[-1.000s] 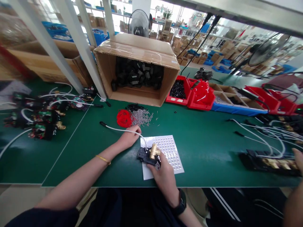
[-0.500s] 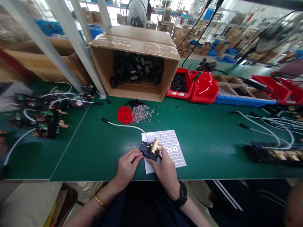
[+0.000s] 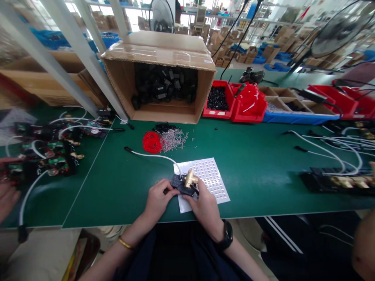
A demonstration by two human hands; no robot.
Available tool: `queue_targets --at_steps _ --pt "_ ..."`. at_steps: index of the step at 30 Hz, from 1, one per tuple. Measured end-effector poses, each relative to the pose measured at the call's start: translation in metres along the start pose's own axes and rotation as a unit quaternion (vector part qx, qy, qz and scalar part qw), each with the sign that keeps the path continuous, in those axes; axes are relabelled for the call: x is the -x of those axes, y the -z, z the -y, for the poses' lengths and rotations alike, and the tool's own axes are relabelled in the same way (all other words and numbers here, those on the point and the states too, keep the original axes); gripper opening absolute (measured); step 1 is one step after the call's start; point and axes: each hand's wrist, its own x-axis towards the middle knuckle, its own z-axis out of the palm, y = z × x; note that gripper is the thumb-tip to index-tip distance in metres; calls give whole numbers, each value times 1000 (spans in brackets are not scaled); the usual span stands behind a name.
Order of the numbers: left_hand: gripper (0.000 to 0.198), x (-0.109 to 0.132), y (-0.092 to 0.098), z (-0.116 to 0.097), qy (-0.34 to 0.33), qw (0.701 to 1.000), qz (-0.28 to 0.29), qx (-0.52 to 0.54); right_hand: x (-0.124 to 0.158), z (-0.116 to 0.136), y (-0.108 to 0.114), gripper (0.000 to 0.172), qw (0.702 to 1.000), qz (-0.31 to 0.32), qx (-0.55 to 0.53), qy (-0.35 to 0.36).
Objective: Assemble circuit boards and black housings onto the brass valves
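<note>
Both hands meet at the near edge of the green table (image 3: 252,171). My right hand (image 3: 205,206) grips a black valve assembly (image 3: 182,184) with a brass fitting (image 3: 190,178) on top. My left hand (image 3: 158,200) pinches the assembly's left end, its fingers closed on a small dark part. A white tube (image 3: 152,155) runs from the assembly leftward across the table. Under the assembly lies a white sheet of small round dots (image 3: 206,180).
A red bundle (image 3: 152,142) and a heap of small metal pins (image 3: 172,139) lie behind the sheet. An open cardboard box (image 3: 159,50) of black parts stands beyond, red bins (image 3: 234,103) to its right. Finished assemblies (image 3: 49,152) lie left; another person's hand (image 3: 7,197) shows there.
My left hand left the white tube and came back to the assembly's left end, closing on it. The right hand kept its grip. The view shifted slightly.
</note>
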Motion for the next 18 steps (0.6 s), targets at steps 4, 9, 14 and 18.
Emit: queue_targets --at_steps 4,9,14,18 --pt "52 -8 13 -4 104 988 -31 106 -5 -1 3 64 1000 10 -20 4" --pt "42 -43 48 -29 222 831 -29 510 -9 5 12 54 999 30 -22 30" --pt "33 -86 44 -92 91 864 -178 461 -7 10 12 47 997 -34 -54 51" --pt "42 -111 18 -162 -51 931 25 360 -16 -2 33 44 985 -146 -93 24"
